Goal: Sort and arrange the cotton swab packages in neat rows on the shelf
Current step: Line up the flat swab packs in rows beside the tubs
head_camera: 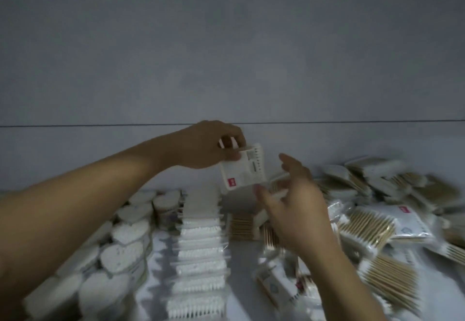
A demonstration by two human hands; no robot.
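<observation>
My left grip (208, 144) pinched the top corner of a white cotton swab package (242, 169) between thumb and fingers, holding it in the air above the shelf (241, 257). My right grip (294, 202) hung wide just below and to the right of it, fingers spread, holding nothing; the blur hid whether its thumb touched the package. Below lay a neat row of white-stick packages (198, 250), heart-shaped packs (125, 232) to its left, and a loose heap of wooden-stick packages (372, 230) on the right.
</observation>
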